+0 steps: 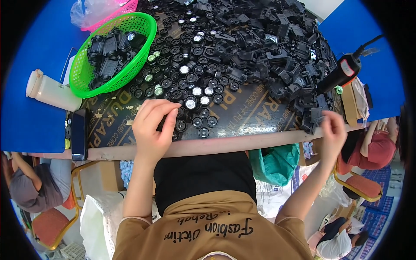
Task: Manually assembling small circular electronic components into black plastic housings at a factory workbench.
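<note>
My left hand (152,130) hovers at the near edge of the wheel pile, fingers curled and thumb close to the index finger. Whatever it may pinch is hidden. Small black toy wheels (177,94), some with silver or pale green hubs, lie spread beyond and beside it. On the right, my right hand (334,130) is slightly blurred, its curled fingertips at a black plastic part (316,115) by the table's front edge. That part lies at the near end of a large heap of black plastic vehicle chassis parts (271,56).
A green basket (149,47) of assembled black pieces stands back left, before a pink basket (123,11). Left are a white bottle (52,92) and a phone (79,134). A black handheld device (342,71) stands right. A green bag (277,164) hangs below. Other people sit on both sides.
</note>
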Motion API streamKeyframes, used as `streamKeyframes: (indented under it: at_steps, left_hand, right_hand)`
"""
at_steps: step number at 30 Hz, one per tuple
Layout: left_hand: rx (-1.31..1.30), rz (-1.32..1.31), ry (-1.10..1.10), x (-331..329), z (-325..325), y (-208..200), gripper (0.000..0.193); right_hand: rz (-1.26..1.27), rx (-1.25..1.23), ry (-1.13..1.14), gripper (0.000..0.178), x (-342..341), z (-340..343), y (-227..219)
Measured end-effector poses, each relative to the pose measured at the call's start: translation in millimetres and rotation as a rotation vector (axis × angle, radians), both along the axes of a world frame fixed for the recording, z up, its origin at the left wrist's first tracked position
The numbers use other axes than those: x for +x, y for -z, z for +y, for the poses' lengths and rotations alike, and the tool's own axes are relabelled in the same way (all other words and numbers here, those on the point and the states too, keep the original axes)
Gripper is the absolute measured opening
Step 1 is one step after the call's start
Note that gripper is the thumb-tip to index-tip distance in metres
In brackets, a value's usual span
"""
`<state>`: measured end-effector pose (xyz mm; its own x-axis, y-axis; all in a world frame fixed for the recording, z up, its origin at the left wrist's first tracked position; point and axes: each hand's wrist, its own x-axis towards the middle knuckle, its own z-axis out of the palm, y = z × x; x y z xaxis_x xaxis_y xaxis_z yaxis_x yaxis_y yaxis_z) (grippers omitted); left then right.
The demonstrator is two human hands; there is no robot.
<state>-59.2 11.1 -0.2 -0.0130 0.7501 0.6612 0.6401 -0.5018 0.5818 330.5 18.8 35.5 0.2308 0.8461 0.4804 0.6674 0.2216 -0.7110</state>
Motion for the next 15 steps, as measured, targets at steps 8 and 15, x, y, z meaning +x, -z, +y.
streamKeyframes:
  at_steps: [8, 15]
  left_hand:
    - [-0.001, -0.040, 0.024, 4, 5, 0, 0.009]
    - [-0.011, -0.033, 0.004, 2, 2, -1, 0.008]
  right_hand:
    - [-0.708, -0.229, 0.400, 0.024, 257, 82, 26]
    - [-0.376, 0.231, 0.034, 0.013, 7, 28, -12]
